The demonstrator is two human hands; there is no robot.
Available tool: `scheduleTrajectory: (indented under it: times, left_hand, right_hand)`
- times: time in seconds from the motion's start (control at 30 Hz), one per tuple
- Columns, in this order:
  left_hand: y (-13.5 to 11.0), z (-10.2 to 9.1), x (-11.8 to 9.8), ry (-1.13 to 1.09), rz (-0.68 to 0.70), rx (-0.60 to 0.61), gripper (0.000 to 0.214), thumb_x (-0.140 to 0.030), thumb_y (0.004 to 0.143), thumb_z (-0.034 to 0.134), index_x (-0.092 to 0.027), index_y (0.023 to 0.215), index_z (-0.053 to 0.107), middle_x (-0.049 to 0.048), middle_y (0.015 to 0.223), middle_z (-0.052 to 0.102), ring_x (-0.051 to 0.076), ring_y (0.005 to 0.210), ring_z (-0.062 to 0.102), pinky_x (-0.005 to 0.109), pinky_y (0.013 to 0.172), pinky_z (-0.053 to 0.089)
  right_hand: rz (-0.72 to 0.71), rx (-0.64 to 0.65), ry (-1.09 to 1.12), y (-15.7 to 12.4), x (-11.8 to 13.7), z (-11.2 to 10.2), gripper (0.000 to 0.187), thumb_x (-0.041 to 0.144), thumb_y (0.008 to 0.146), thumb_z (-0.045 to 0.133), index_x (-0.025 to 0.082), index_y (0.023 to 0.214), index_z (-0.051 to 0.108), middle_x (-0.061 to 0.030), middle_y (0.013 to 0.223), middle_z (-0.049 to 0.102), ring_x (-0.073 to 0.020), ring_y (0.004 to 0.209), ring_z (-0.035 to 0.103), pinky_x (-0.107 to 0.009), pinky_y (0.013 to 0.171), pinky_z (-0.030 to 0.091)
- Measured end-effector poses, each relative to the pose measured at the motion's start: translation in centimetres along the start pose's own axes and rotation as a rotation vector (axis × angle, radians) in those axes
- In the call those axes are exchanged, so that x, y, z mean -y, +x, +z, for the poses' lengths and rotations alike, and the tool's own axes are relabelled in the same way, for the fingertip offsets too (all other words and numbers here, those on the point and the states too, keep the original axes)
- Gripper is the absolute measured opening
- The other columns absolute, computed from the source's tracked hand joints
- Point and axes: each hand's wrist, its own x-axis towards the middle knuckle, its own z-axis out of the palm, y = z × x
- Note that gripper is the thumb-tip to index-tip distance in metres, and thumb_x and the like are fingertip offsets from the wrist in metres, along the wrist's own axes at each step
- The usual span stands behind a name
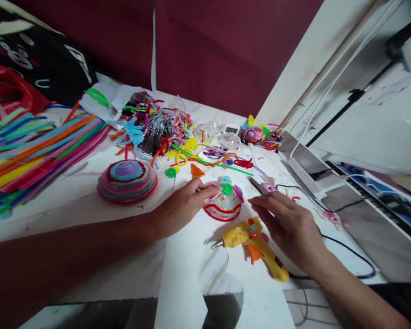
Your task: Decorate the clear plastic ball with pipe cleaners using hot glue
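A small clear face-like piece (223, 201) lies on the white paper, with a red fuzzy pipe-cleaner mouth and a green coiled nose (227, 188). My left hand (188, 201) grips its left side, fingers closed on the edge. To its right, my right hand (287, 219) is curled round a pointed metal tool (256, 184), tip toward the upper left; whether it is scissors or tweezers I cannot tell. Just below the face lies a yellow glue gun (253, 242), its red light on and nozzle pointing left. An orange pipe-cleaner triangle (197, 171) rests above my left hand.
A striped coiled dome (127, 180) sits left of centre. Bundled pipe cleaners (37, 160) cover the left side. Behind are a tangled pile (157, 130), clear balls (229, 140) and two decorated balls (262, 136). The glue gun's black cord (349, 260) loops at right.
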Motion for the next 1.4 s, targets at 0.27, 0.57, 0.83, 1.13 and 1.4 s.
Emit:
scheduleTrajectory:
  times: [0.27,0.57,0.83,1.13,1.4]
  left_hand:
    - [-0.1,0.1,0.1,0.052,0.043,-0.009,0.036,-0.022,0.093,0.041,-0.022,0.124,0.059,0.0067,0.103,0.057,0.018,0.097,0.058,0.032,0.087,0.05]
    - [0.0,0.3,0.5,0.128,0.064,-0.025,0.036,-0.017,0.092,0.044,-0.021,0.125,0.058,0.007,0.102,0.058,0.018,0.097,0.059,0.032,0.087,0.051]
    - [0.2,0.2,0.0,0.108,0.017,-0.02,0.043,-0.012,0.091,0.045,-0.024,0.132,0.05,0.0072,0.114,0.057,0.019,0.109,0.058,0.036,0.099,0.047]
    - [0.2,0.1,-0.1,0.106,-0.005,-0.012,0.043,-0.01,0.09,0.045,-0.021,0.132,0.045,0.0095,0.124,0.056,0.021,0.118,0.054,0.04,0.105,0.042]
    - [0.2,0.1,0.1,0.083,0.017,-0.037,0.042,-0.01,0.091,0.045,-0.021,0.131,0.045,0.0078,0.127,0.057,0.018,0.12,0.052,0.036,0.105,0.041]
  right_hand:
    - [-0.2,0.172,-0.083,3.1,-0.3,1.5,0.033,0.006,0.091,0.042,0.01,0.12,0.059,-0.017,0.119,0.063,-0.028,0.108,0.053,-0.047,0.089,0.048]
    - [-0.259,0.263,-0.239,3.4,-0.1,2.1,0.037,0.011,0.094,0.04,0.009,0.128,0.055,-0.0162,0.12,0.063,-0.0313,0.11,0.05,-0.048,0.084,0.047]
    - [-0.32,0.17,-0.338,3.2,0.4,2.5,0.035,0.014,0.096,0.04,0.003,0.125,0.056,-0.0166,0.112,0.067,-0.0317,0.107,0.053,-0.045,0.08,0.043]
    - [-0.325,0.175,-0.358,3.7,0.9,2.5,0.032,0.017,0.096,0.041,0.008,0.119,0.062,-0.0149,0.106,0.068,-0.03,0.103,0.053,-0.044,0.08,0.04]
    - [-0.328,0.184,-0.365,3.8,0.8,2.6,0.032,0.017,0.096,0.041,0.008,0.118,0.063,-0.0151,0.107,0.067,-0.031,0.1,0.051,-0.043,0.078,0.038]
